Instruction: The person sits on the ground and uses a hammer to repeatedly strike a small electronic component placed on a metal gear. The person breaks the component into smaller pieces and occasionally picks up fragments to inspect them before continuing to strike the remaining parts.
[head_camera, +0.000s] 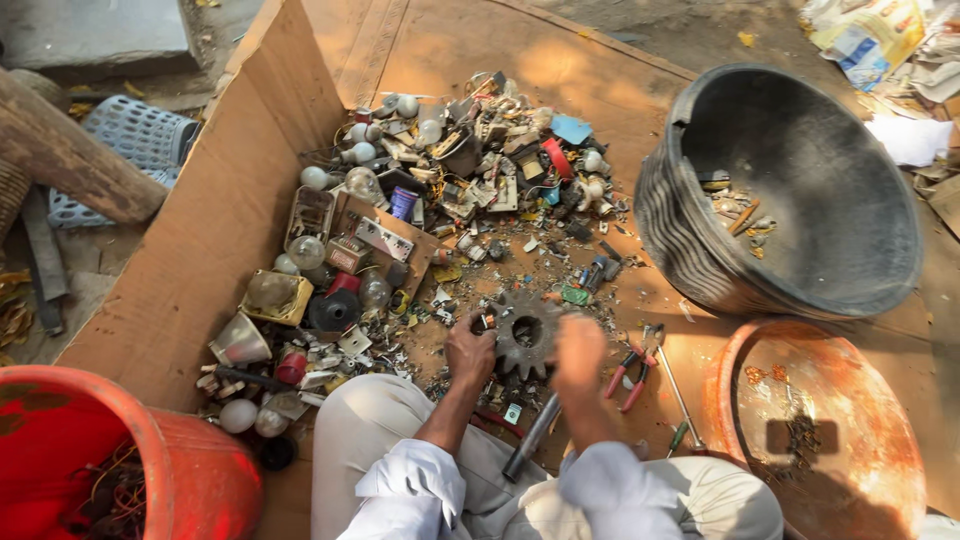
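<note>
Two hands meet over a big flattened sheet of brown cardboard (220, 200) that serves as my work surface, laid outdoors on dusty ground with one edge folded up like a low wall. From here I see my left hand (468, 352) curled around a small dark part pressed at the rim of a gear (527, 330), a heavy, rust-dark toothed wheel with a round bore, lying flat on the cardboard just in front of my knees. My right hand (578, 352) is blurred; it seems closed beside the gear's other edge, near a grey metal rod (532, 436) that slants down between my legs, but I cannot tell what it grips. Beyond the gear spreads a scrap pile (450, 170): frosted glass bulbs, bits of circuit board, cracked plastic housings, wire, a red ring, a blue scrap. Red-handled pliers (630, 372) lie just right of my right hand, next to a thin screwdriver (680, 400). A ribbed black rubber tub (800, 260) sits tilted at the right with a few fragments inside. Below it rests a shallow, rusty orange pan (860, 400) holding some copper-coloured crumbs. A glossy red bucket (190, 470) with tangled wire stands at lower left. A pale plastic crate (140, 135) and a weathered log (70, 150) lie off the cardboard at upper left.
</note>
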